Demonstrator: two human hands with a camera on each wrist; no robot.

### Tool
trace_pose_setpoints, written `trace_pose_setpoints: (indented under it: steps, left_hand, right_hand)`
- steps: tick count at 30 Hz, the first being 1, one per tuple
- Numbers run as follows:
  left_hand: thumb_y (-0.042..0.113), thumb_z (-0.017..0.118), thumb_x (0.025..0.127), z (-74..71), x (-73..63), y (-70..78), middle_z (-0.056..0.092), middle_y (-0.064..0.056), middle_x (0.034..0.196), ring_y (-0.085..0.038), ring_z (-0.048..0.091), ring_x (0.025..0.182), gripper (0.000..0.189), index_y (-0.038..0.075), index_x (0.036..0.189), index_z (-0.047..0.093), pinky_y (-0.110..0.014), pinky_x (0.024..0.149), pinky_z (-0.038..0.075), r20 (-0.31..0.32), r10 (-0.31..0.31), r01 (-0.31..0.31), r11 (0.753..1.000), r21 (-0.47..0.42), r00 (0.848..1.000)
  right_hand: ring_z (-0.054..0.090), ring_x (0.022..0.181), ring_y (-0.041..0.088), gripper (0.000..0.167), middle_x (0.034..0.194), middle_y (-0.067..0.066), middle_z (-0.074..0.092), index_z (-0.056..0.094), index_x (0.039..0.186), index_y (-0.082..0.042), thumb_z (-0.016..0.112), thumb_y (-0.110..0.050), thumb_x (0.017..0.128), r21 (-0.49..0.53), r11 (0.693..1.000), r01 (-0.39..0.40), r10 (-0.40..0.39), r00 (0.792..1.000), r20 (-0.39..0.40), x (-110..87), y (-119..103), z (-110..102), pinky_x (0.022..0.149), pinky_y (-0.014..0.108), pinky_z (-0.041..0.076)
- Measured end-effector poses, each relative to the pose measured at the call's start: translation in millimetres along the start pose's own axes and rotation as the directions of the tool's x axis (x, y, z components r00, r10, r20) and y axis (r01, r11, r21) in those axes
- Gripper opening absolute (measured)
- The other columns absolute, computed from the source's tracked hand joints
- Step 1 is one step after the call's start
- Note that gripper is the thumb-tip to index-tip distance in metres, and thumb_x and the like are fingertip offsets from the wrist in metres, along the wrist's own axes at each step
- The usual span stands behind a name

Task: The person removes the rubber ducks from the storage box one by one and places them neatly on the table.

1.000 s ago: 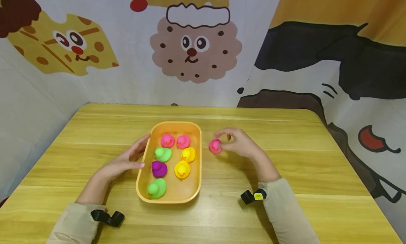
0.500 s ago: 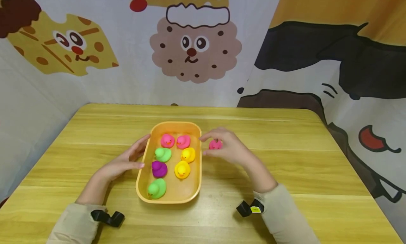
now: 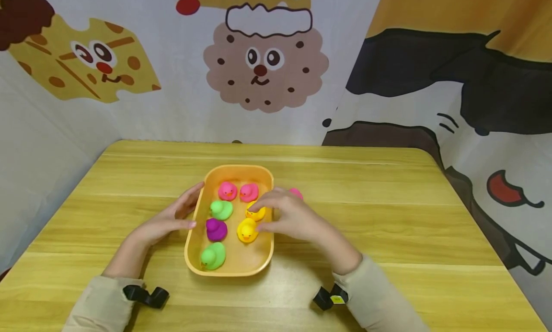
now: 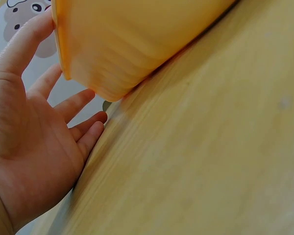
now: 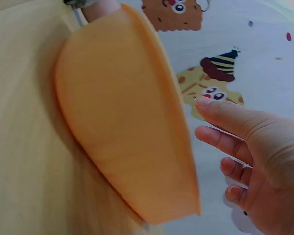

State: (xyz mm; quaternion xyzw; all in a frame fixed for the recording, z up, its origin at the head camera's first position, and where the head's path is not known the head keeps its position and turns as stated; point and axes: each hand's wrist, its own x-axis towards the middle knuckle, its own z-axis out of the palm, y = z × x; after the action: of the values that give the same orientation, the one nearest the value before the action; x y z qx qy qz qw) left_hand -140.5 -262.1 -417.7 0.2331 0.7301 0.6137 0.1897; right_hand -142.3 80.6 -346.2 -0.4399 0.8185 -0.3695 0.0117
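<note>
An orange tub [image 3: 241, 265] stands on the table holding several rubber ducks. Inside are two pink ducks at the far end, a green duck [image 3: 221, 210], a purple duck [image 3: 216, 230], another green duck [image 3: 213, 256] at the near left, and two yellow ones. My left hand [image 3: 166, 219] touches the tub's left side with spread, relaxed fingers. Over the tub's right rim reaches my right hand [image 3: 295, 217], thumb and index finger apart above the front yellow duck [image 3: 247, 231] and the rear yellow duck [image 3: 254, 212]. In the right wrist view nothing sits between its fingers.
A pink duck [image 3: 296, 193] lies on the wooden table [image 3: 388, 202] right of the tub, mostly hidden behind my right hand. A cartoon-printed cloth [image 3: 172, 121] hangs behind the table's far edge.
My right hand has let go of the pink duck right of the tub and moved left and toward me, over the tub's yellow ducks. The left hand and tub have stayed put.
</note>
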Motion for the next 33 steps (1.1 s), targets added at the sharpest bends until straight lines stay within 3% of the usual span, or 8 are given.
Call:
trace_pose_setpoints:
  steps: [5,13,20,25,33]
  left_hand:
    - [0.009,0.062,0.091,-0.2,0.1,0.6,0.01,-0.021,0.156,-0.044,0.014,0.138,0.085,0.021,0.155,0.009,-0.044,0.103,0.028,0.008,0.003,-0.003,1.0,0.009,1.0]
    - [0.011,0.063,0.09,-0.4,0.4,0.3,0.011,-0.021,0.156,-0.043,0.014,0.138,0.085,0.022,0.155,0.009,-0.029,0.099,0.032,0.005,0.0,0.0,1.0,-0.005,1.0]
    - [0.01,0.063,0.09,-0.4,0.0,0.1,0.012,-0.02,0.156,-0.042,0.014,0.138,0.085,0.024,0.155,0.01,-0.038,0.101,0.03,0.0,-0.018,0.018,1.0,-0.004,1.0]
    - [0.012,0.063,0.09,0.3,-0.5,1.0,0.012,-0.02,0.156,-0.043,0.014,0.138,0.085,0.023,0.155,0.01,-0.045,0.102,0.027,-0.001,-0.017,0.017,1.0,0.007,1.0]
    - [0.012,0.063,0.09,0.9,-0.6,1.8,0.012,-0.022,0.155,-0.044,0.014,0.138,0.085,0.021,0.155,0.009,-0.036,0.1,0.031,-0.005,-0.009,0.009,1.0,0.006,1.0]
  right_hand:
    - [0.052,0.096,0.011,0.033,0.108,-0.004,0.069,0.073,0.108,-0.012,0.081,-0.021,0.077,-0.065,0.998,-0.013,0.017,0.999,0.048,1.8,0,10,0.082,0.029,0.04]
    - [0.045,0.087,0.011,0.034,0.105,-0.008,0.069,0.074,0.106,-0.016,0.083,-0.026,0.075,-0.146,0.987,-0.06,0.072,0.994,0.081,3.6,5,24,0.079,0.029,0.036]
    - [0.05,0.086,0.019,0.033,0.102,-0.009,0.07,0.074,0.104,-0.017,0.083,-0.027,0.074,-0.123,0.986,-0.113,0.125,0.987,0.097,6.1,7,30,0.077,0.029,0.035]
    - [0.05,0.087,0.018,0.033,0.1,-0.01,0.07,0.075,0.102,-0.017,0.084,-0.028,0.073,-0.15,0.974,-0.167,0.185,0.976,0.113,9.6,3,31,0.078,0.028,0.035]
    - [0.046,0.084,0.01,0.03,0.091,-0.015,0.067,0.076,0.098,-0.019,0.086,-0.023,0.071,-0.2,0.948,-0.249,0.276,0.953,0.122,14.2,-3,33,0.076,0.025,0.037]
